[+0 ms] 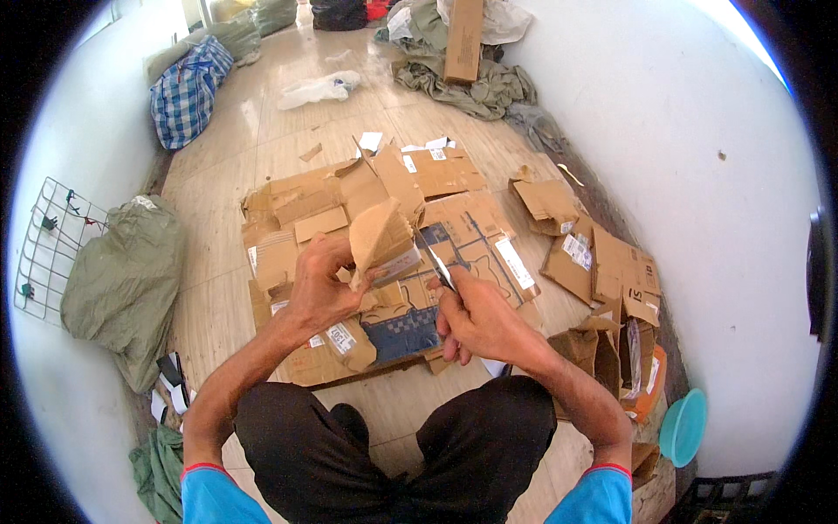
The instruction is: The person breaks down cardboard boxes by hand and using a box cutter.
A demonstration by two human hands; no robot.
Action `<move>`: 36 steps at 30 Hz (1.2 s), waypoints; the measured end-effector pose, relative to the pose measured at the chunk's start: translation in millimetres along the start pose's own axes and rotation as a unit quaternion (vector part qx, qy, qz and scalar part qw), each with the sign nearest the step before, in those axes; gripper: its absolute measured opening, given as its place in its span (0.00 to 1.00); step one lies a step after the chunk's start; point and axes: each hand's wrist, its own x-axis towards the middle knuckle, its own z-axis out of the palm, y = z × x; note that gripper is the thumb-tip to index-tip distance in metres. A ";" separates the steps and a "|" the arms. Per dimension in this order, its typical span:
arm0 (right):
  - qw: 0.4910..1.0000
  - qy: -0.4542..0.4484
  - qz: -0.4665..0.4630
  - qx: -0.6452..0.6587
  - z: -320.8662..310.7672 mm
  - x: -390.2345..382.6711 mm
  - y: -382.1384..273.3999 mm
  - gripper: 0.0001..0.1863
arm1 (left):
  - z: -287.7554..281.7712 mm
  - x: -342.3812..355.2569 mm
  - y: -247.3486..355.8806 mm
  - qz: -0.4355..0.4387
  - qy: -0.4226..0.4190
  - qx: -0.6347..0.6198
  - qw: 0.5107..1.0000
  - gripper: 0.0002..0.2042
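In front of my knees, my left hand is closed on the near left edge of a piece of brown cardboard, a bent piece with a torn, corrugated edge. My right hand grips scissors, their metal blades pointing up and away against the right side of that piece. The handles are mostly hidden by my fingers. Beneath both hands lies a layered spread of flattened cardboard, some of it printed dark blue and bearing white labels.
More folded cardboard boxes lie along the right wall, near a turquoise basin. A grey-green sack and wire rack line the left wall. Farther off are a blue checked bag, a white plastic bag and heaped cloth.
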 end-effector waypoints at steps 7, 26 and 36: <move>1.000 0.003 0.008 -0.003 4.2 9.6 6.2 0.16 | 8.3 -9.0 -6.9 -0.090 -0.012 -0.077 0.993 0.11; 0.990 0.035 -0.024 -0.133 6.7 26.7 27.6 0.13 | 24.2 -10.6 -15.1 0.014 0.000 0.062 0.998 0.10; 0.992 -0.009 -0.001 -0.127 8.5 41.6 21.5 0.18 | 17.3 -11.3 -9.3 0.095 0.018 0.115 0.989 0.12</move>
